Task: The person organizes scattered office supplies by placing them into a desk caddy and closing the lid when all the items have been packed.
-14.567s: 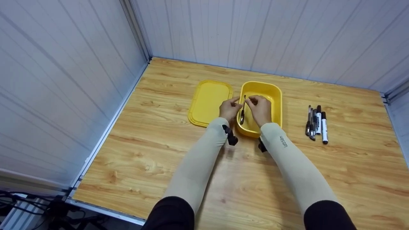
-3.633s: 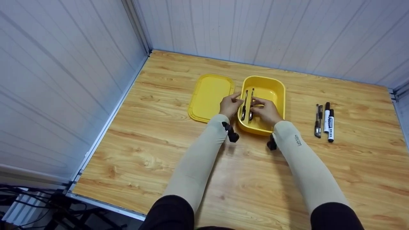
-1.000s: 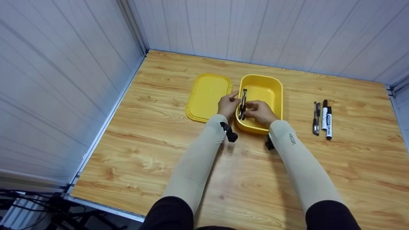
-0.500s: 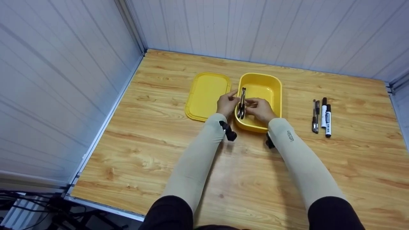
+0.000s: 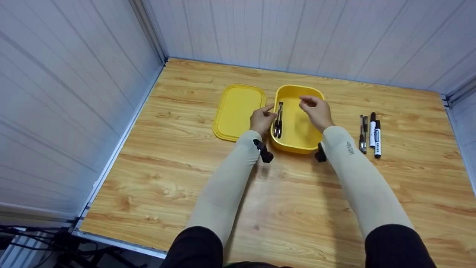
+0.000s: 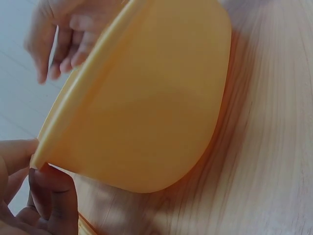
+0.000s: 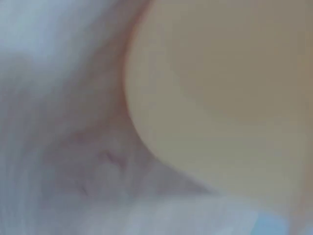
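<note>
The left hand point(image 5: 262, 120) pinches the rim of the box point(image 5: 295, 149) beside two pens point(image 5: 280, 125), which lie lengthwise inside, along its left wall; a light, firm grip there should stop the box sliding. The right hand point(image 5: 318, 111) hovers over the box, fingers loosely curled on nothing visible, and had best clear the pens without brushing them.

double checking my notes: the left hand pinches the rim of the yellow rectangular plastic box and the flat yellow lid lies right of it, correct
The side is wrong: the head view shows the flat yellow lid left of the yellow rectangular plastic box. The left hand does pinch the rim.
</note>
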`<state>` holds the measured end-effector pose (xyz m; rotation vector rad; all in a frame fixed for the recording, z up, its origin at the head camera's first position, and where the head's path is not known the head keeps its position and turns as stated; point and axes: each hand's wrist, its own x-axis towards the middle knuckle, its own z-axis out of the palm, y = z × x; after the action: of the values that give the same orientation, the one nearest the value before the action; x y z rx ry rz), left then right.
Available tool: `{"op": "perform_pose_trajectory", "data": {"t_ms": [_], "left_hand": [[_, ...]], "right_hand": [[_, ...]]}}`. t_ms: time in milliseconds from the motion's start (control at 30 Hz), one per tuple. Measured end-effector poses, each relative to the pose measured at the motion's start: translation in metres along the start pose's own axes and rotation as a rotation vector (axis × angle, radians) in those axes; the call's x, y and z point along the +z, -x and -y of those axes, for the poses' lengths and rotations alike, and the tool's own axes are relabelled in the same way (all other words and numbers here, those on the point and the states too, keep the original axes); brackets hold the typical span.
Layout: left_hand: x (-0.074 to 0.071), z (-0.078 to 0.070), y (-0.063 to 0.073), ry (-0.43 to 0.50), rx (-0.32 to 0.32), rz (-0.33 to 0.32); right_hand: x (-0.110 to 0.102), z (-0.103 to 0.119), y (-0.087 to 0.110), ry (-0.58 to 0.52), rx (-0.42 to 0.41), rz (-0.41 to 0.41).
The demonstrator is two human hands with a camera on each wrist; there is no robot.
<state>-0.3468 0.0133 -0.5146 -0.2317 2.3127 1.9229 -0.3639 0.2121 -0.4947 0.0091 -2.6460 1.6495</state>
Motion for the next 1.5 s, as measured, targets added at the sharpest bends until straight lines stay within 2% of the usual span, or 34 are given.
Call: {"op": "perform_pose_trajectory", "data": {"t_ms": [133, 267, 467, 667, 767, 933, 1100, 1300, 1500], "left_hand": [[-0.001, -0.002, 0.000, 0.012, -0.006, -0.008], [-0.002, -0.002, -0.002, 0.012, -0.006, -0.010], [0.001, 0.000, -0.004, 0.012, -0.018, -0.003], [0.001, -0.002, -0.006, -0.011, -0.009, -0.012], [0.001, -0.003, -0.006, -0.007, -0.001, -0.011], [0.000, -0.002, -0.004, 0.013, -0.007, 0.001], [0.000, 0.001, -0.002, -0.010, -0.014, -0.005], [0.001, 0.003, -0.003, -0.018, -0.015, -0.011], [0.002, 0.002, -0.002, -0.005, -0.017, -0.004]], "right_hand": [[-0.024, 0.004, -0.004, -0.035, 0.018, -0.027], [-0.050, 0.007, 0.001, -0.038, 0.064, -0.060], [-0.086, -0.014, 0.008, 0.030, 0.127, -0.094], [-0.113, -0.029, 0.022, 0.028, 0.191, -0.137], [-0.123, -0.036, 0.028, 0.105, 0.232, -0.146], [-0.132, -0.050, 0.036, 0.319, 0.275, -0.134], [-0.131, -0.065, 0.040, 0.442, 0.279, -0.124], [-0.129, -0.075, 0.044, 0.516, 0.280, -0.141], [-0.125, -0.078, 0.047, 0.519, 0.305, -0.157]]}}
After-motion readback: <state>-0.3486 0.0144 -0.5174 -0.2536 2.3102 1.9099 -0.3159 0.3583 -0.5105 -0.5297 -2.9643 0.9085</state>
